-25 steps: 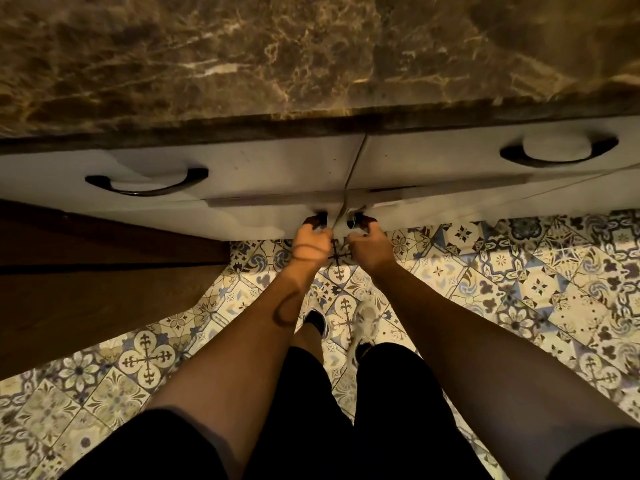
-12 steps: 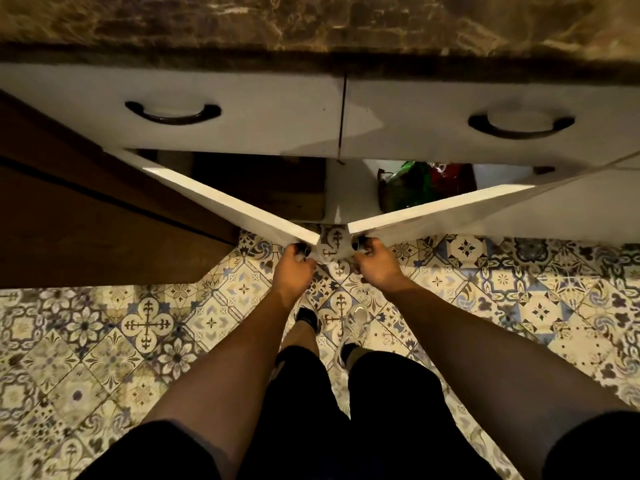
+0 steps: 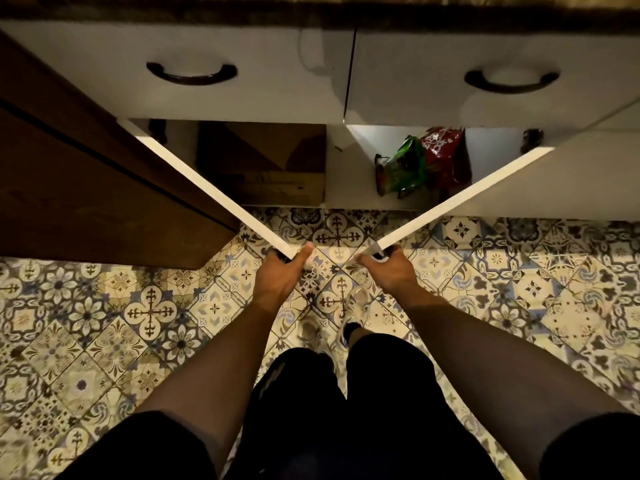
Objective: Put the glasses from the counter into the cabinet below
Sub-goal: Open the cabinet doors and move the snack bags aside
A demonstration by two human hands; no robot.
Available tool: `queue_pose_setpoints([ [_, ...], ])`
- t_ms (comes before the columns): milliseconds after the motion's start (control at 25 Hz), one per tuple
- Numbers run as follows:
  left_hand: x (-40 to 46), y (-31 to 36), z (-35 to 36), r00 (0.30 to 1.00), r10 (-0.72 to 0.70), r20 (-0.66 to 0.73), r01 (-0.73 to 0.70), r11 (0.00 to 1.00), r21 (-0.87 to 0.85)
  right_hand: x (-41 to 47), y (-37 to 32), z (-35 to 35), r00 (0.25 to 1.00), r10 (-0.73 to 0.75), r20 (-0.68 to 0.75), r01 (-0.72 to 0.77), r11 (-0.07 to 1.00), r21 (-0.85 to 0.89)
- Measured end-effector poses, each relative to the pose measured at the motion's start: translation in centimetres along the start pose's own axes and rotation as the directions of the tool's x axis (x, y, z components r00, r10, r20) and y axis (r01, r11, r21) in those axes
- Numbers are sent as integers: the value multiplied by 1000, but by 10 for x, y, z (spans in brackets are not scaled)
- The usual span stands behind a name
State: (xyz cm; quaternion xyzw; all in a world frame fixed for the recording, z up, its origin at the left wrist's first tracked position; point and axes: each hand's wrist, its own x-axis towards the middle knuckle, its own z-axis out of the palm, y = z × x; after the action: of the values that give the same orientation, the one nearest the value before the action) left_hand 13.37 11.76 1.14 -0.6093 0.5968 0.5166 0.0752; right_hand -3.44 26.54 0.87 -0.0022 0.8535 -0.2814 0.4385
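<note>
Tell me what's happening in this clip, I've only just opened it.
A person stands at a kitchen counter and holds both lower cabinet doors partly open, the left hand gripping the left door and the right hand gripping the right door. Inside, a brown cardboard box sits in the left compartment, with a green bag and a red bag in the right one. No glasses are in view.
</note>
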Motion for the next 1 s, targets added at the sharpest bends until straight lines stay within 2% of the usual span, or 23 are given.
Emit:
queue_pose_setpoints([
  [80, -5, -2, -2, 998, -19, -66, 26, 994, 103, -13, 7, 1, 997, 63, -52, -60, 996, 59],
  [160, -11, -5, -5, 992, 0, -127, 27, 978, 207, -25, 12, 1, 990, 103, -96, -100, 994, 37],
  [240, -17, -14, -11, 988, 3, -152, 31, 976, 216, -33, 18, 0, 980, 138, -147, -138, 990, 6],
  [440, -31, -67, -24, 949, -145, -280, 126, 988, -85, -48, 35, 1, 918, 240, -317, -212, 970, 121],
  [520, -37, -83, -36, 934, -209, -291, 165, 971, -171, -47, 48, 2, 914, 263, -308, -200, 954, 222],
  [680, -39, -113, -63, 923, -256, -287, 197, 956, -216, 13, 135, -2, 924, 307, -227, -221, 915, 337],
  [840, -48, -126, -87, 884, -364, -295, 226, 883, -412, -68, 98, -37, 894, 401, -200, -254, 821, 512],
  [1000, -47, -142, -111, 860, -463, -216, 263, 764, -589, -76, 116, -57, 873, 463, -155, -293, 751, 592],
])
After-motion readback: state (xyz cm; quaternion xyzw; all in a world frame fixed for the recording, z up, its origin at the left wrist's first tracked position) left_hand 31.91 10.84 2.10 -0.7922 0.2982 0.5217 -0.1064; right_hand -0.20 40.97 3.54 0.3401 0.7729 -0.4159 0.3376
